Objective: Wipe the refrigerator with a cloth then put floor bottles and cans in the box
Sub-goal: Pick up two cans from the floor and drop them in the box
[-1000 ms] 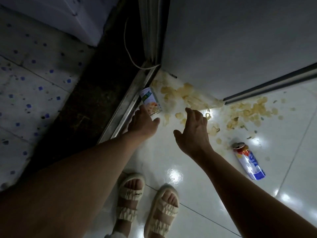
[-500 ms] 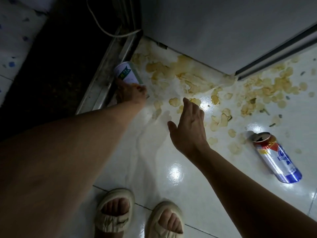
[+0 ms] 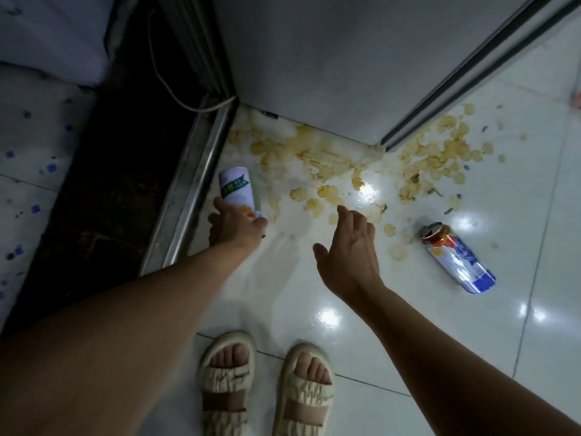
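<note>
Floor tiles [image 3: 361, 357] fill most of what we see, white and glossy, with our sandalled feet [image 3: 267, 388] at six o'clock. Our left hand [image 3: 235, 229] reaches to about ten o'clock from the feet and is closed around the lower end of a white can with a green label [image 3: 235, 188] — the can lies beside the metal door track [image 3: 191, 196], its far end pointing toward twelve o'clock. Whether it is lifted clear of the tile we cannot tell. Our right hand [image 3: 349, 256] hovers near the middle with its fingers spread and loose, grasping nothing.

At three o'clock from the right hand, well apart from it, a red, white and blue can [image 3: 457, 259] lies on its side, its opened top toward eleven o'clock. Yellowish dried spill stains [image 3: 330, 165] spread over the tile between the two cans and up to the foot of the grey refrigerator [image 3: 330, 64] at twelve o'clock. A pale cord [image 3: 176, 92] loops across the dark strip at eleven o'clock — just left of the track.
</note>
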